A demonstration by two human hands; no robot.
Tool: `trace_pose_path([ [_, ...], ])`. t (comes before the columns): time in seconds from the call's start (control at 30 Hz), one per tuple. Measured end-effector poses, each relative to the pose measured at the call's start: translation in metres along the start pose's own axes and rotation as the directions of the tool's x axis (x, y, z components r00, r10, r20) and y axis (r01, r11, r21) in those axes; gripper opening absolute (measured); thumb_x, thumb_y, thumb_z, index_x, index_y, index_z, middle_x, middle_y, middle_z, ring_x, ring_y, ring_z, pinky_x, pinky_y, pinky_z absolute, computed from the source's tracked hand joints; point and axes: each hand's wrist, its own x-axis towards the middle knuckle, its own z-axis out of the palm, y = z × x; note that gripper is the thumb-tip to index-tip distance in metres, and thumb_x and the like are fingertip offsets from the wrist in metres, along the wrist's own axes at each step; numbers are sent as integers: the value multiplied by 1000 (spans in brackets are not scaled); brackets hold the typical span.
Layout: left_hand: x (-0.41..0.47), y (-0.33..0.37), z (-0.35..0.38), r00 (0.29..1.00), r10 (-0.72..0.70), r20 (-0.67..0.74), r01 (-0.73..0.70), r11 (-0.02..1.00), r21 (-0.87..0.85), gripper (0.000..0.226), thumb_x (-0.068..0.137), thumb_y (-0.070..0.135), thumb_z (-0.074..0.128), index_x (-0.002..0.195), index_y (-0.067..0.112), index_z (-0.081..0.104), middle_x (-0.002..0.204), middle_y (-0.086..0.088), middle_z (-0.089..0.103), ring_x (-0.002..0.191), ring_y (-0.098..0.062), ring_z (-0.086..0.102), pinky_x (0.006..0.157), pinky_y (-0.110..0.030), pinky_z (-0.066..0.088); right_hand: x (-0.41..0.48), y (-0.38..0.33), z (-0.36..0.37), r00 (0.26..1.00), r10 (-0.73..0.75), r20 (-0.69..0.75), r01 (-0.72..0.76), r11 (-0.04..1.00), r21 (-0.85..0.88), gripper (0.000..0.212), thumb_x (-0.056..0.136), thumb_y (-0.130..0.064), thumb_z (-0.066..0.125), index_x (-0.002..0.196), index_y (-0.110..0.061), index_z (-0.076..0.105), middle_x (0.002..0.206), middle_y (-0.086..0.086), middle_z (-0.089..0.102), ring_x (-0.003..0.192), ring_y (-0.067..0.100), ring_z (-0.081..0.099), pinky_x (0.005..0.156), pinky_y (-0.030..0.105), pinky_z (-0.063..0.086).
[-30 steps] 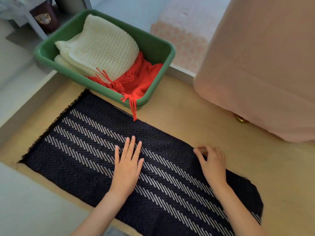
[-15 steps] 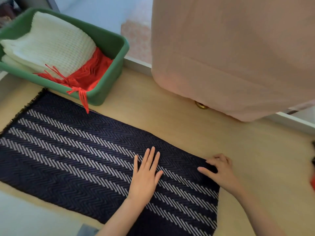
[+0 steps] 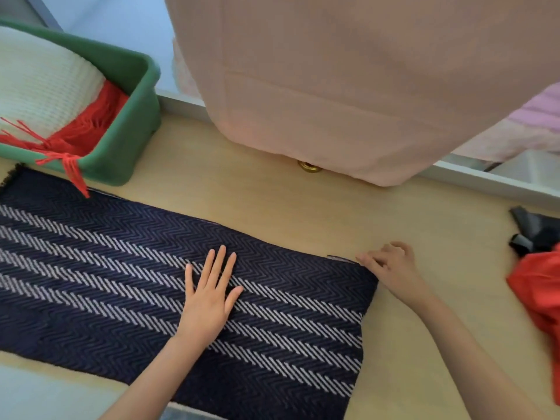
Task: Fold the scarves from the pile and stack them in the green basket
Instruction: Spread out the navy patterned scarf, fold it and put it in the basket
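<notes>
Far left, I note the green basket [image 3: 133, 122] on the pale wooden tabletop [image 3: 303, 213]. Inside it, a folded cream knitted scarf [image 3: 39, 83] lies on a red scarf [image 3: 91, 128], whose tassels [image 3: 74, 177] spill over the near rim and touch the cloth below. In front of the basket, a navy herringbone scarf [image 3: 106, 268] with white stripes is spread flat and runs off the left edge of view. The left hand [image 3: 209, 295] lies on its middle, palm down, fingers straight and slightly spread, pressing and not gripping. Behind, a large pink cloth [image 3: 333, 86] hangs down to the table and blocks my view past it; a small brass knob [image 3: 309, 167] peeks out under its hem. The right hand [image 3: 391, 268] is at the scarf's far right corner, fingers curled, pinching that corner, which is lifted a little. At the far right edge I see the pile: a dark grey cloth [image 3: 533, 228] and an orange-red one [image 3: 539, 298], both cut off.
</notes>
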Motion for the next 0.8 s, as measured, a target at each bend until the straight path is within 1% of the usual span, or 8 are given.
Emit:
trace_pose_path([
  [0.1,1,1,1,1000,-20,-11,20,1000,2,64,98,56,8,153,23,9,161,0,3,147,-18,-1,113,-55,0,-17,20,8,981,78,177,-85,996,35,38,86,-55,53,96,-21,68,100,-8,45,109,10,23,97,24,14],
  [0.23,2,14,4,996,-83,-42,83,997,-11,65,96,55,13,152,22,13,160,-2,7,147,-18,-1,113,-57,1,-26,46,11,978,67,197,-70,998,9,20,81,-46,69,94,-34,60,111,-1,44,114,16,25,98,27,20],
  [0.37,1,27,9,991,-117,-71,118,993,8,66,95,53,19,152,20,17,160,-4,9,147,-22,5,114,-58,4,-17,47,-8,998,39,51,-48,982,185,53,73,-65,65,65,-14,59,69,-3,57,73,11,49,70,29,33],
  [0.47,0,27,10,988,-117,-97,120,993,20,66,95,53,19,152,20,16,160,-4,9,147,-22,5,115,-59,5,-11,46,-29,996,78,-47,-83,990,-111,55,84,-60,56,54,-16,42,50,-7,44,52,12,45,53,30,30],
  [0.57,2,26,10,987,-118,-108,121,993,18,66,95,53,17,152,19,17,160,-5,10,147,-22,6,114,-59,5,-18,58,-36,1000,25,7,-25,999,34,55,82,-69,41,52,-25,52,52,-8,51,72,14,51,64,27,36],
  [0.67,3,27,11,987,-121,-104,123,992,7,67,96,55,12,152,18,16,160,-5,7,147,-22,4,115,-58,2,-27,71,-28,997,-5,80,-12,979,204,36,83,-62,41,84,-37,67,93,-14,63,105,11,42,93,23,29],
  [0.73,3,32,8,982,-155,-110,154,988,-24,69,97,56,7,152,16,17,160,-6,5,147,-22,2,115,-56,-1,-27,81,-23,989,0,149,-14,996,94,18,85,-56,52,95,-44,61,104,-12,55,109,11,35,94,26,22],
  [0.8,2,51,0,979,-146,-145,141,989,-44,66,97,52,10,151,15,19,160,-7,5,147,-23,1,116,-53,-1,-28,92,-19,977,28,212,-25,1000,-17,24,80,-56,63,100,-43,57,104,-9,46,109,14,32,89,26,22],
])
